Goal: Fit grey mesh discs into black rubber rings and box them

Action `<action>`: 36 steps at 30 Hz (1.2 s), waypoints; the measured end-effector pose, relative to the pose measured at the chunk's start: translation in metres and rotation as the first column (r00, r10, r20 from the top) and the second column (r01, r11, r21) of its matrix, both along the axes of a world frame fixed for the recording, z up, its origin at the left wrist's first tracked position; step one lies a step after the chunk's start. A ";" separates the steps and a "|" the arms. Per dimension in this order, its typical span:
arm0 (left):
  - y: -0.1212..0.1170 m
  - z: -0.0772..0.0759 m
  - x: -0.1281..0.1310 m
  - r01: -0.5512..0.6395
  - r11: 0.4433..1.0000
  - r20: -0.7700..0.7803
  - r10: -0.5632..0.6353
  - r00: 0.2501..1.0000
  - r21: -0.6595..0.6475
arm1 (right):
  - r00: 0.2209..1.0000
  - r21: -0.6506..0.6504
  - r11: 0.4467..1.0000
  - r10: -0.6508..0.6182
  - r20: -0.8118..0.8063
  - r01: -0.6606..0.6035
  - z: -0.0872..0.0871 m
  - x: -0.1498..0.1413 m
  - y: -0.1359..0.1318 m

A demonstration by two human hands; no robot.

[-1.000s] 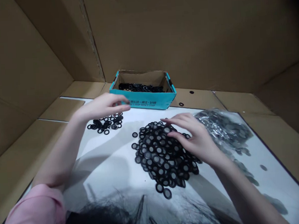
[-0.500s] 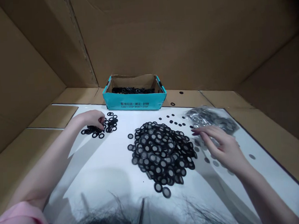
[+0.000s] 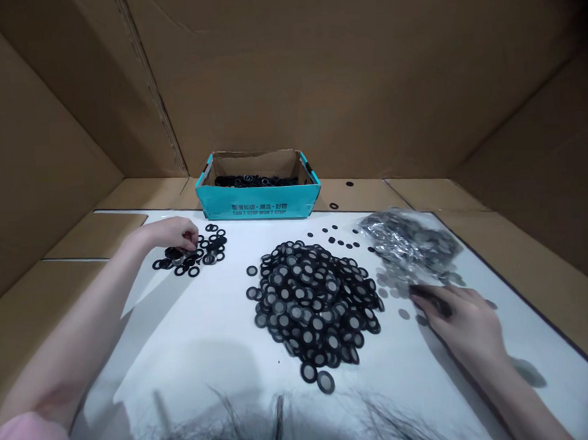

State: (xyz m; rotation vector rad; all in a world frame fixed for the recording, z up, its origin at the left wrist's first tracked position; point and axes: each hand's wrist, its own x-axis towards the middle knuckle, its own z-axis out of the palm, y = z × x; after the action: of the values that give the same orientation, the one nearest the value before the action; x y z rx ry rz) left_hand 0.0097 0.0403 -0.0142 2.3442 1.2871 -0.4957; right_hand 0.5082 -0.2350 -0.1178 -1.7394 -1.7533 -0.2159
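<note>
Over a small group of black rings point(image 3: 194, 272) on the left, my left hand point(image 3: 174, 234) is closed, thumb and fingers pinched together. Whether a ring is in that pinch is hidden. My right hand point(image 3: 462, 319) is low at the right, fingers curled and tips together, beside loose grey discs point(image 3: 404, 313). What it holds, if anything, is smeared and too dark to make out. Between the hands lies a big heap of black-rimmed discs with grey centres point(image 3: 316, 305). Just beyond my right hand is a clear plastic bag point(image 3: 404, 236) with grey discs in it.
A turquoise cardboard box point(image 3: 260, 202) holding black rings stands at the back of the white table point(image 3: 206, 331). Several small black discs point(image 3: 340, 242) are scattered behind the heap. Cardboard walls point(image 3: 355, 77) enclose the back and sides.
My right hand has moved down and right, away from the heap's edge and nearer me, its fingers curling in. My left hand stays over the rings. The whole view has shifted slightly.
</note>
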 end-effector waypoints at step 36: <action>-0.100 0.065 0.101 0.253 0.898 0.817 0.174 0.549 -0.361 | 0.677 0.086 0.938 0.304 -0.670 -0.336 0.138 -0.186 0.069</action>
State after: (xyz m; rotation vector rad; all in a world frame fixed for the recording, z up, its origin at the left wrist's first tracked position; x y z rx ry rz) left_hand 0.1109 -0.0594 0.0507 1.7863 0.5480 0.3245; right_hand 0.3221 -0.1655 0.0203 -1.2544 -1.4559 0.5622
